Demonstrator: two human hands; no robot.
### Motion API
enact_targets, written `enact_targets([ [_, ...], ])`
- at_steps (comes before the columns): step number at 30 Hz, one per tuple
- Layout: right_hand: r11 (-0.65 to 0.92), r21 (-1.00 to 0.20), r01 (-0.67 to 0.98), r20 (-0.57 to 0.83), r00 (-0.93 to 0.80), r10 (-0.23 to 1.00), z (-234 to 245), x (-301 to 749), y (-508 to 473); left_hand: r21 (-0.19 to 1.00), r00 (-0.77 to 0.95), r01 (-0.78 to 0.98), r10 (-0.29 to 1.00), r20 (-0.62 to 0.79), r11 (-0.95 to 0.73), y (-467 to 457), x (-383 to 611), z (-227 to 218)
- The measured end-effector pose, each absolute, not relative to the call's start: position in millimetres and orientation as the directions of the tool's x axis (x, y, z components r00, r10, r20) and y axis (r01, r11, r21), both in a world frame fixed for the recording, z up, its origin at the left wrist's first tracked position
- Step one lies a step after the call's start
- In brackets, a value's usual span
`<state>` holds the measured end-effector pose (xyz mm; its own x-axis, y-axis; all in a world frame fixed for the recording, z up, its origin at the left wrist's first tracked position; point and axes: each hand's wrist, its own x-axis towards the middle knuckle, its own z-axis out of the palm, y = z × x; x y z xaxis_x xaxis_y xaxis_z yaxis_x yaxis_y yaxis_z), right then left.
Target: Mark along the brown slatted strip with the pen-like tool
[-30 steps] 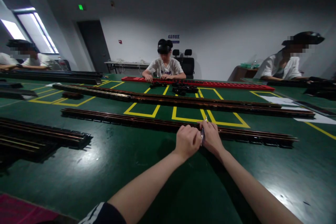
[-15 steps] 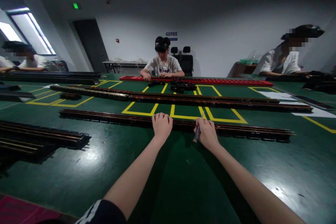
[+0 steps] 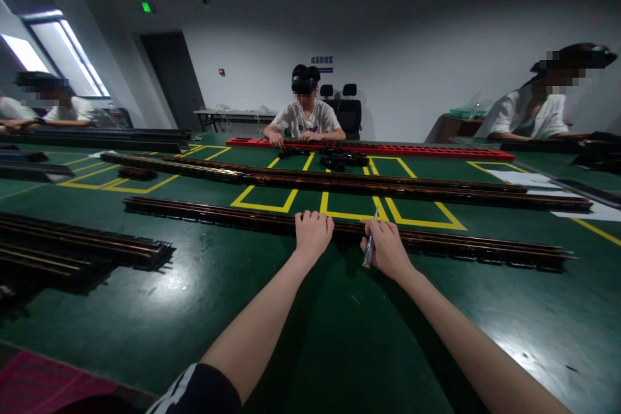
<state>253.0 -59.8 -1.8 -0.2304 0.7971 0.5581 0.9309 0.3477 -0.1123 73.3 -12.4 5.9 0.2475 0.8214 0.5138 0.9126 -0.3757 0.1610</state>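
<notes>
In the head view a long, dark rail-like strip with coppery lines (image 3: 475,247) lies across the green table in front of me. My left hand (image 3: 313,233) is closed over the strip near its middle, fingers wrapped over the far side. To the right, my right hand (image 3: 388,249) is closed around a slim pen-like tool (image 3: 369,251). The tool's thin pointed tip sticks up past the fingers, and its thicker end points down toward me. Some of the right fingers rest at the strip; the part of it under both hands is hidden.
More long strips (image 3: 388,191) lie beyond, across yellow tape lines (image 3: 349,215). Stacked strips (image 3: 87,242) are at the left. A red slotted rail (image 3: 436,152) and black parts (image 3: 342,158) lie before a co-worker (image 3: 305,119). White papers (image 3: 519,178) are at the right.
The near strip has slid a little to the right, and my left hand has moved right with it, closer to my right hand. The whole view has also shifted slightly.
</notes>
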Motion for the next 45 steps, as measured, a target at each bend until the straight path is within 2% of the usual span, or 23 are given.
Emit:
enact_targets([
  [9,0.264,-0.065,0.962,0.567,-0.182,0.804,-7.0,249.9,-54.2,0.212,0.267,0.881,0.815,0.515,-0.423,-8.7,71.1,2.2],
  [18,0.151,-0.026,0.988,0.601,-0.105,0.792,-5.0,246.6,-55.4,0.209,0.326,0.846,0.786,0.526,-0.491,-11.0,75.8,2.5],
  [21,0.139,-0.017,0.990,0.602,-0.101,0.792,-5.0,247.4,-55.9,0.202,0.259,0.882,0.795,0.548,-0.426,-11.5,75.1,3.8],
  [25,0.157,-0.066,0.985,0.624,-0.082,0.777,-7.3,252.9,-55.8,0.218,0.153,0.926,0.836,0.528,-0.307,-11.8,72.8,5.2],
  [32,0.312,-0.070,0.947,0.605,-0.208,0.769,-8.0,254.2,-55.2,0.209,0.186,0.920,0.838,0.514,-0.332,-11.2,72.5,3.7],
  [38,0.191,-0.122,0.974,0.571,-0.089,0.816,-8.7,252.1,-53.1,0.217,0.193,0.917,0.849,0.492,-0.334,-11.9,73.2,6.2],
  [45,0.101,-0.115,0.988,0.553,-0.020,0.833,-6.0,251.6,-54.6,0.222,0.187,0.913,0.833,0.521,-0.343,-14.6,74.5,5.5],
])
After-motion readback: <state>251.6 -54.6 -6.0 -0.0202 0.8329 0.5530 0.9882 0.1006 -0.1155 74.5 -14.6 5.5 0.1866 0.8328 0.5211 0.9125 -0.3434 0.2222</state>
